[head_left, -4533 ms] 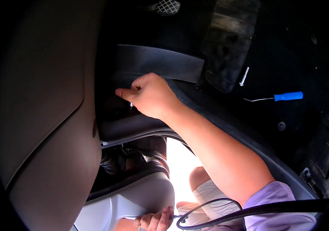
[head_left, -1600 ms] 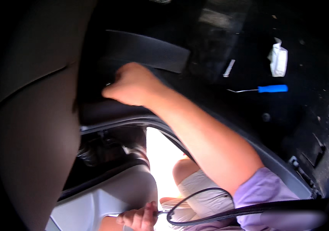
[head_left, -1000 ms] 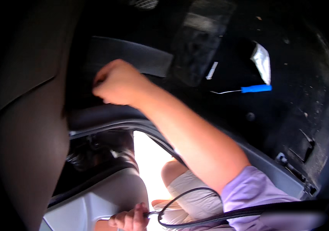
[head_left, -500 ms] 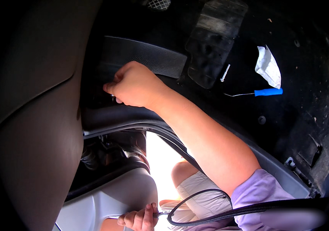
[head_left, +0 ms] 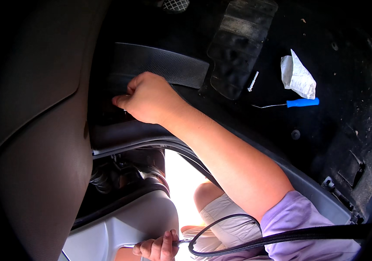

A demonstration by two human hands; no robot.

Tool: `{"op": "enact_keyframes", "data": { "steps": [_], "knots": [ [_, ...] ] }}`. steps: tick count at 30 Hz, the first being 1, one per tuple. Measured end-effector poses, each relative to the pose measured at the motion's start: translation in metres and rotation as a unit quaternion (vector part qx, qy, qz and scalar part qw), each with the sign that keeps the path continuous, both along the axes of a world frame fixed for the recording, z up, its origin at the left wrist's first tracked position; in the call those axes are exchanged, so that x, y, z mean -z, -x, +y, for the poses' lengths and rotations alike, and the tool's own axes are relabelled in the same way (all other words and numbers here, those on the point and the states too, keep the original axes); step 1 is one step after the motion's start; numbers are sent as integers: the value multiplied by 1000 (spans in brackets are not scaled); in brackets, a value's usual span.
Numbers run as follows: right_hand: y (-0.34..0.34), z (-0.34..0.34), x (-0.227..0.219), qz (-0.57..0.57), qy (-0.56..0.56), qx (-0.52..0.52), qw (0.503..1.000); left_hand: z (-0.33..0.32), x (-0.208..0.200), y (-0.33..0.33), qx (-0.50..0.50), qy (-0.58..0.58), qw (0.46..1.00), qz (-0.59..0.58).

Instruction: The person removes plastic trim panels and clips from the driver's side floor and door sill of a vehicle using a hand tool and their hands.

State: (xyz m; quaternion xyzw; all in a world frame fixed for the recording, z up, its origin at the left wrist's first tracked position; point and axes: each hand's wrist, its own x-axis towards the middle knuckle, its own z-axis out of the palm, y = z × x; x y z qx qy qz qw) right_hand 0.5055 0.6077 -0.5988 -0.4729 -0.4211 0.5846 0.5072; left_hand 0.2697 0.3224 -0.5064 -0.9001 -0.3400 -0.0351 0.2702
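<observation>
My right hand [head_left: 153,99] reaches across to the dark corner beside the ribbed footrest, with thumb and fingers pinched together. A tiny bright glint shows under the fingers, but what they hold is hidden. Low in the picture, my left hand [head_left: 159,249] is wrapped round a slim shiny metal tool [head_left: 183,242], whose exact kind I cannot make out. On the dark floor to the right lie a silver bolt [head_left: 253,81], a hooked pick with a blue handle [head_left: 302,102] and a crumpled white paper packet [head_left: 300,77].
A grey-brown panel [head_left: 51,143] fills the left side. The ribbed black footrest [head_left: 168,65] and a long black pedal [head_left: 242,48] stand ahead. Below runs the door sill, with the grey door panel [head_left: 146,213] beyond. A black cable [head_left: 290,236] loops past my right sleeve.
My right hand has shifted slightly left, and the glint below its fingers shows less. The white paper packet has moved a little left and changed shape. My left hand stays in place.
</observation>
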Motion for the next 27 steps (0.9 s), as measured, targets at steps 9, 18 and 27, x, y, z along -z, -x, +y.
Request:
{"op": "enact_keyframes", "data": {
  "steps": [9,18,27],
  "knots": [
    [-12,3,11,102,-59,-88,989,0,-3,-5,-1,-4,1000,6],
    [33,7,15,-85,-131,91,984,-59,32,137,-219,298,915,-163],
    [40,12,22,65,-178,50,981,3,-13,-18,-5,-31,999,38]
  ]
}}
